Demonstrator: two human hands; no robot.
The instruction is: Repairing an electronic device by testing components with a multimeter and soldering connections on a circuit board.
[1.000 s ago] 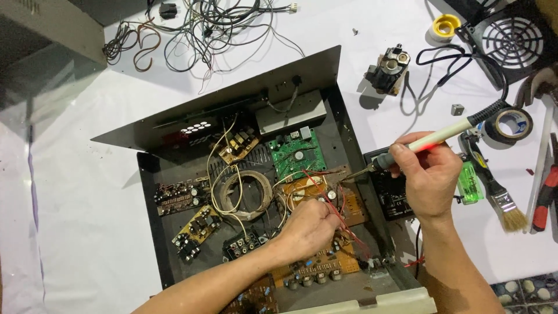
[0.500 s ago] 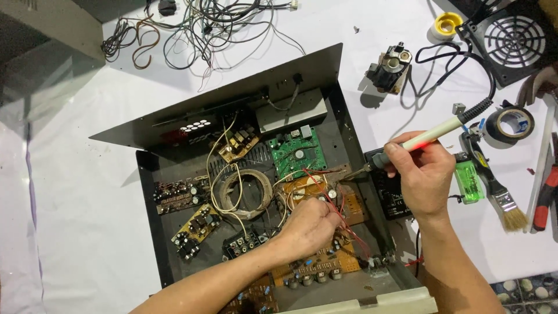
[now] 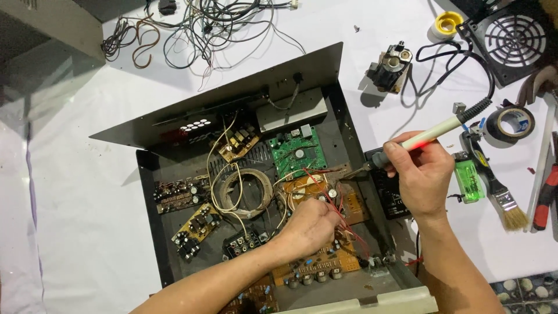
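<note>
A soldering iron [image 3: 427, 135] with a pale handle and a black ribbed cord end lies slantwise right of centre in the frame, its dark metal tip pointing down-left toward a brown circuit board [image 3: 325, 195] in the middle of an opened dark metal chassis [image 3: 152, 192]. The right hand [image 3: 419, 177] wraps its grip closed around the iron's handle, thumb on top, just past the chassis's right wall. The left hand [image 3: 308, 224] sits lower centre, its grip pinched shut over thin red wires [image 3: 331, 200] that run across the brown board; exactly what the fingertips press cannot be told.

Around the brown board, inside the chassis, sit a green circuit board [image 3: 295, 152] just above it, a round coil of pale wire [image 3: 247, 193] to its left, and small yellow-brown boards [image 3: 197, 224] toward the lower left. A long board with knobs [image 3: 317, 267] runs along the chassis's bottom edge.

The chassis rests on a white-covered desk [image 3: 75, 232]. Right of the right hand lie a green lighter [image 3: 469, 180] and a paintbrush [image 3: 503, 200], with red-handled pliers [image 3: 545, 197] at the right edge. A roll of black tape [image 3: 510, 123] is above them, a black fan grille [image 3: 514, 40] in the upper right corner, and a yellow-centred spool [image 3: 449, 24] beside it. A small dark motor-like part [image 3: 390, 67] stands upper centre-right. A tangle of loose wires [image 3: 197, 29] spreads across the upper left.
</note>
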